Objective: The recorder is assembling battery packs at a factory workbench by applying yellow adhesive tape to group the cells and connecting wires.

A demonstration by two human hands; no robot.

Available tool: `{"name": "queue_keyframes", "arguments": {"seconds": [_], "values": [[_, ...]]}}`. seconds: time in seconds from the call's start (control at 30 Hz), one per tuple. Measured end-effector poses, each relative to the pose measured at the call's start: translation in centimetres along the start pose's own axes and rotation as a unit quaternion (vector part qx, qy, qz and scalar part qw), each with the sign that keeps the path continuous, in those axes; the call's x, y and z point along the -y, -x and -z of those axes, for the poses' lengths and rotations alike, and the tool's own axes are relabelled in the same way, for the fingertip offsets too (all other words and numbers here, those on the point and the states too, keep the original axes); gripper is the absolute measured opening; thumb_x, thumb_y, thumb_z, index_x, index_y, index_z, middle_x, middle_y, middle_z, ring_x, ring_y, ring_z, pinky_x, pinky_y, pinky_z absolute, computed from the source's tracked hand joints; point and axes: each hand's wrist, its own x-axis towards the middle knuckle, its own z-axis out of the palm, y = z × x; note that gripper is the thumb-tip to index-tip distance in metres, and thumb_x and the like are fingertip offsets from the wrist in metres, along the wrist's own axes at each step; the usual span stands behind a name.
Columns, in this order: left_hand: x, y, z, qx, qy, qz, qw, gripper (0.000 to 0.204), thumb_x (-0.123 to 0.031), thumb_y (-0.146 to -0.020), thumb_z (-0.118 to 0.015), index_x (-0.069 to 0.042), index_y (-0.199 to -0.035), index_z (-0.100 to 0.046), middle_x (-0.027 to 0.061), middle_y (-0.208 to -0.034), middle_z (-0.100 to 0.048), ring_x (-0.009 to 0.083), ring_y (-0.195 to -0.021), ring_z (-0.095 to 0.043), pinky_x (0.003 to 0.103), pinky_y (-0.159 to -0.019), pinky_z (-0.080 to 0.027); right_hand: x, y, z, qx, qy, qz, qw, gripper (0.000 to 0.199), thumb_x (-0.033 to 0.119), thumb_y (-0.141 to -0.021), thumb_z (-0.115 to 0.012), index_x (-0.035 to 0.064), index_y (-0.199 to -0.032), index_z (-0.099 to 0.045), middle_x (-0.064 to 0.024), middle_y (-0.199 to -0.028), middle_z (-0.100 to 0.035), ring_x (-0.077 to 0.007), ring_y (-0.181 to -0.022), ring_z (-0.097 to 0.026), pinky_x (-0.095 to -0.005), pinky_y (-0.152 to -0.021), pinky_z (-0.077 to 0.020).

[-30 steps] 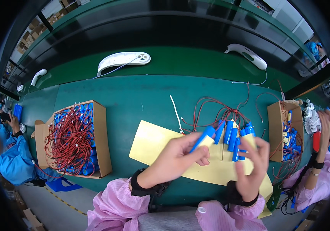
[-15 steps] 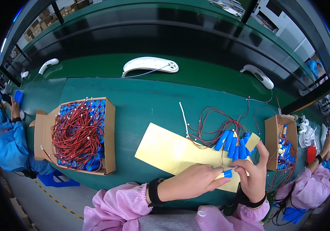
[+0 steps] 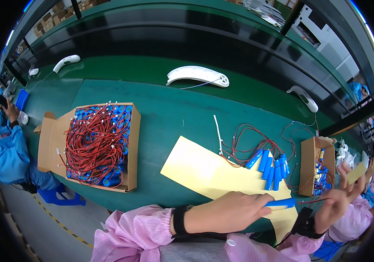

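My left hand (image 3: 228, 212) is closed around one end of a blue cylindrical battery (image 3: 285, 203), held over the yellow sheet (image 3: 204, 168). Thin dark red wires (image 3: 311, 201) run from the battery's other end toward my right hand (image 3: 333, 207), which is slightly blurred. Its thumb and a finger pinch the wires, while the other fingers are raised. A small yellow piece (image 3: 355, 173) sits at those raised fingers. Just beyond my hands, several more blue batteries (image 3: 267, 167) lie side by side on the sheet, their red wires (image 3: 239, 131) looping onto the green table.
On the left, an open cardboard box (image 3: 133, 148) is full of wired blue batteries. A smaller box (image 3: 308, 170) of batteries stands at right. White curved housings (image 3: 198, 75) lie along the back. A white strip (image 3: 218, 133) rests behind the sheet. Co-workers sit on both sides.
My right hand has moved right, away from the left, with the yellow piece and the wires, which are now drawn out. The left hand still holds the battery, now more exposed.
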Motion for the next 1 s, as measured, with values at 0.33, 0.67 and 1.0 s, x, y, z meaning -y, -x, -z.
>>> {"name": "queue_keyframes", "arguments": {"seconds": [0.33,0.67,1.0], "values": [[1.2,2.7,3.3,-0.01,-0.169,0.097,0.981,0.025,-0.026,-0.097,-0.052,-0.007,-0.11,-0.061,0.0136,-0.09,-0.068,0.0322,-0.089,-0.065,0.042,-0.077,-0.051,-9.0,-3.2,13.2,0.016,0.306,-0.081,0.948,0.019,0.016,-0.098,-0.053,-0.0013,-0.096,-0.062,-0.0203,-0.141,-0.043,-0.0325,-0.133,-0.039,-0.0376,-0.107,-0.0316],[2.5,3.0,5.1,-0.097,-0.212,0.154,0.96,0.023,-0.022,-0.096,-0.053,-0.004,-0.107,-0.062,0.0139,-0.082,-0.066,0.0302,-0.078,-0.064,0.04,-0.071,-0.05,-10.4,1.6,3.2,0.107,0.247,-0.221,0.937,0.012,0.01,-0.086,-0.067,0.0004,-0.093,-0.066,-0.0173,-0.141,-0.043,-0.0322,-0.109,-0.058,-0.039,-0.089,-0.0491],[3.7,3.3,4.5,-0.106,-0.231,0.173,0.952,0.021,-0.021,-0.095,-0.054,-0.003,-0.102,-0.062,0.0132,-0.084,-0.067,0.0298,-0.077,-0.065,0.039,-0.069,-0.051,1.2,0.8,-11.2,0.313,0.154,-0.103,0.931,0.052,0.038,-0.062,-0.085,0.0029,-0.096,-0.068,-0.0164,-0.151,-0.032,-0.0389,-0.136,-0.034,-0.0576,-0.11,-0.0263]]}}
